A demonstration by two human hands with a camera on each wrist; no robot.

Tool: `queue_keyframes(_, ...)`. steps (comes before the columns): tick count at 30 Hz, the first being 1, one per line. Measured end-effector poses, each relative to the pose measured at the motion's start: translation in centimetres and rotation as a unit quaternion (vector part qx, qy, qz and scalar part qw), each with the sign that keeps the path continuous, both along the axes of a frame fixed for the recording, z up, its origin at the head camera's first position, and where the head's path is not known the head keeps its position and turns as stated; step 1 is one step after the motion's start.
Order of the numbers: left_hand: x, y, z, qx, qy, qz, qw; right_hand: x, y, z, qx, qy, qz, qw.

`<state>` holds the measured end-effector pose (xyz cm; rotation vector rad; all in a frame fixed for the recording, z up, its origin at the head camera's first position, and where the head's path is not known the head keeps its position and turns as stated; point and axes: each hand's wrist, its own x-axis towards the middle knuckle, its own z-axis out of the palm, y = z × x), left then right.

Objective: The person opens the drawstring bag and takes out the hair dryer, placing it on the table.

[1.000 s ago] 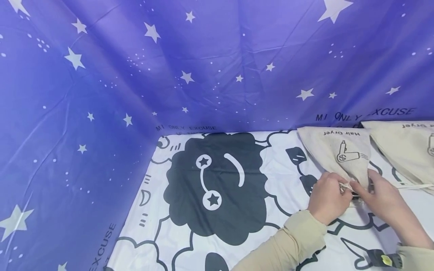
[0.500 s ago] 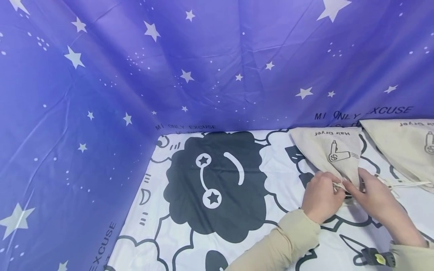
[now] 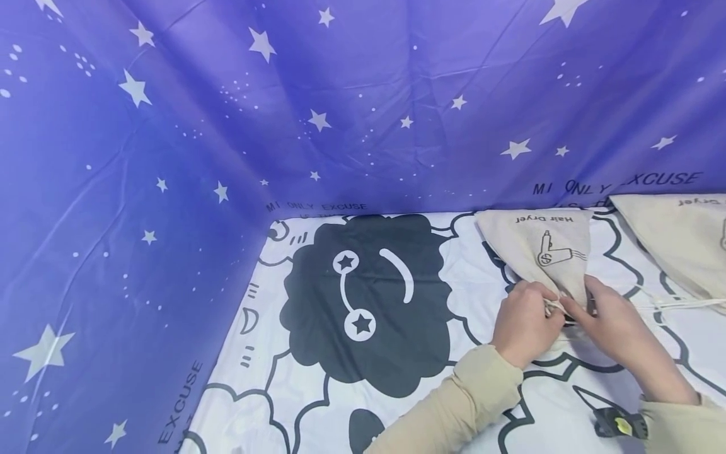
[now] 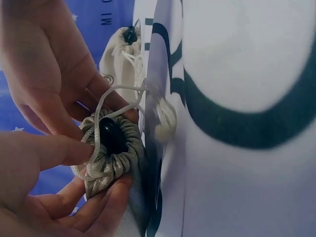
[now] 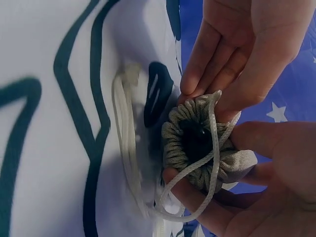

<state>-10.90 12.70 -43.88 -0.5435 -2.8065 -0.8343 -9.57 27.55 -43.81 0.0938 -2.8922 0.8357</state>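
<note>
- Purple star-printed sheet (image 3: 386, 157): hangs beyond both hands, and away to the left of the left hand too.
- White patterned cloth (image 3: 232, 421): spread beneath the hands; its big dark woolly figure (image 3: 380, 296) lies to the left of the left hand.
- Held bag (image 3: 558, 243): beige, just beyond both hands, its "Hair Dryer" print upside down to the person. Its gathered mouth (image 4: 121, 165) sits between the fingers, facing back toward the person. Over the last second it has slid leftward with the hands, widening the gap to its neighbour. The grip looks the same, so I judge this a change of place, not headway at the mouth.
- Second bag (image 3: 669, 239): similar print, to the right of the right hand and beyond it, untouched, cut off by the view's edge.
- Right hand (image 3: 618, 321): fingers curled about the right side of the mouth, thumb pressing in.
- Left hand (image 3: 524, 321): gripping the mouth's left side, cord caught by thumb and finger.
- Cord (image 5: 216, 133): loops across the mouth between the hands; its knotted end (image 4: 165, 123) dangles below the fingers.
- Dark thing (image 4: 113, 136): shows inside the mouth, between the hands; I cannot tell what it is.
</note>
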Motion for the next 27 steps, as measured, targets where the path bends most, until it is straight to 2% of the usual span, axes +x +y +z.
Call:
queue_keyframes(9, -0.5, -1.4, 0.4, 0.008, -0.007, -0.015, 0.9998, -0.3, -1.2, 0.1, -0.002, 0.013, 0.006, 0.9999)
queue_keyframes(20, -0.2, -2.7, 0.3, 0.017, -0.019, -0.002, 0.9997, -0.4, -2.8, 0.0, -0.016, 0.008, 0.017, 0.9997)
queue_keyframes(27, 0.0, -4.0, 0.2, 0.048, -0.026, 0.006, 0.9985, -0.7, -4.2, 0.4, -0.025, -0.031, 0.03, 0.9988)
